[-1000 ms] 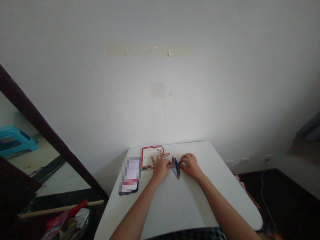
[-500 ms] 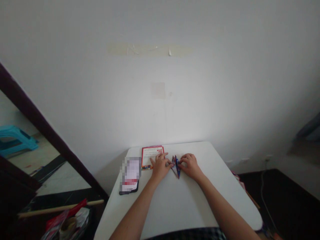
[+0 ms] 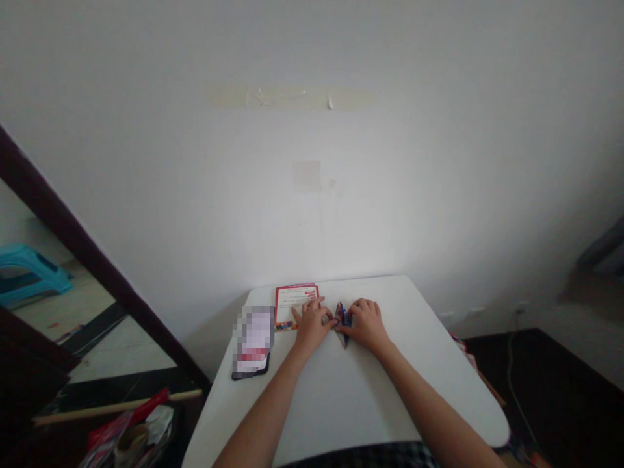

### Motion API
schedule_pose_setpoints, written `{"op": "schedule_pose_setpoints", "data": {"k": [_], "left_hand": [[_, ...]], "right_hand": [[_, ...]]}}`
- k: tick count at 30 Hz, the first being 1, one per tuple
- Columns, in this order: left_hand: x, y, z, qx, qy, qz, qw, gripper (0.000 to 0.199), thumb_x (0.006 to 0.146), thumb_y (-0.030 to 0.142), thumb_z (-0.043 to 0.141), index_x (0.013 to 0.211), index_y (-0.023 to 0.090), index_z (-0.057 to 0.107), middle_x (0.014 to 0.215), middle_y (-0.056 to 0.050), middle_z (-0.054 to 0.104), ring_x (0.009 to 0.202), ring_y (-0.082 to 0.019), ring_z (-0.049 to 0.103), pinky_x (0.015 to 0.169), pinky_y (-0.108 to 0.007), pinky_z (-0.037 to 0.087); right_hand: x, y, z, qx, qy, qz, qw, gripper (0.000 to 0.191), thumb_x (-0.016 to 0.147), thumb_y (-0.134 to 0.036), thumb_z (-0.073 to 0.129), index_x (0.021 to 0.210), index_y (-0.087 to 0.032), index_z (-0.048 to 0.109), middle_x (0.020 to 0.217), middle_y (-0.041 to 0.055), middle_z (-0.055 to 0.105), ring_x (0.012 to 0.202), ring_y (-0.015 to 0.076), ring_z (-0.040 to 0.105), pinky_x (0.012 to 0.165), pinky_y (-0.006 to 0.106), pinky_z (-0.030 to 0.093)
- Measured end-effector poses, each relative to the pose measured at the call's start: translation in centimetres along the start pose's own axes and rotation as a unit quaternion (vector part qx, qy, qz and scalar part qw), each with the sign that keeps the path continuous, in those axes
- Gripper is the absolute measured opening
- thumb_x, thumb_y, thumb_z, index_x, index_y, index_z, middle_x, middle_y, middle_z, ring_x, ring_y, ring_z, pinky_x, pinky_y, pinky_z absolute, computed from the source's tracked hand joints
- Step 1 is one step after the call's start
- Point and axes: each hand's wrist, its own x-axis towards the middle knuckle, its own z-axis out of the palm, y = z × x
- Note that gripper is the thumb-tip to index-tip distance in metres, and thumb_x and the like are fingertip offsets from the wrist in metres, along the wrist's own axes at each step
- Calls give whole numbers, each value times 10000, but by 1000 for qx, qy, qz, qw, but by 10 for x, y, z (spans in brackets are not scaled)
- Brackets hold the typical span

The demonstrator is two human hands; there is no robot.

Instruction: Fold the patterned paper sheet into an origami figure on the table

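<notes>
A small folded paper piece (image 3: 343,321), patterned in blue and red with a pale part, stands on the white table (image 3: 341,403) between my hands. My left hand (image 3: 312,323) pinches its left side with thumb and forefinger, while its other fingers rest over a red-bordered printed sheet (image 3: 292,298). My right hand (image 3: 366,323) has its fingers closed on the paper's right side, with the thumb low near its front point. The fingers hide part of the folds.
A phone (image 3: 253,344), its screen blurred out, lies at the table's left. The wall (image 3: 312,234) rises behind the table. A bag-lined bin (image 3: 136,435) and a wooden stick (image 3: 117,407) are at the lower left, a blue stool (image 3: 36,276) farther left.
My right hand has shifted slightly left over the folded paper, its thumb now lower across it. The paper's blue part looks more covered and bent. My left hand is nearly still.
</notes>
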Motion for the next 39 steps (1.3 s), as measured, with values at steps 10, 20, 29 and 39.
{"op": "schedule_pose_setpoints", "data": {"k": [10, 20, 29, 39], "left_hand": [[-1, 1, 0, 4, -11, -3, 1000, 147, 782, 410, 709, 872, 295, 691, 1433, 8, 476, 1359, -292, 321, 1084, -733, 53], [-1, 0, 1, -3, -3, 1, 1000, 148, 777, 419, 713, 855, 295, 690, 1422, 10, 489, 1353, -288, 325, 1073, -748, 43], [-2, 4, -3, -8, -12, -11, 1000, 136, 825, 419, 652, 842, 294, 700, 1417, 5, 494, 1358, -286, 323, 1084, -734, 36], [-2, 4, -1, -19, -3, -4, 1000, 114, 830, 398, 652, 832, 300, 711, 1393, 17, 517, 1344, -284, 340, 1081, -742, 38]], "right_hand": [[-3, 11, -7, 37, -43, -33, 998, 614, 525, -594, 819, 1006, -255, 647, 1135, 82, 581, 1154, 301, 475, 1070, 547, 248], [-6, 16, -11, 63, -80, -54, 993, 754, 464, -628, 821, 1078, -252, 598, 1204, 84, 561, 1218, 310, 454, 1107, 600, 177], [-8, 20, -13, 80, -79, -63, 992, 760, 441, -613, 834, 1072, -258, 603, 1211, 78, 570, 1230, 308, 456, 1112, 598, 178], [2, 27, -1, 129, -5, -49, 990, 242, 786, -460, 672, 933, -270, 693, 1009, 47, 655, 1056, 235, 557, 980, 425, 383]]}}
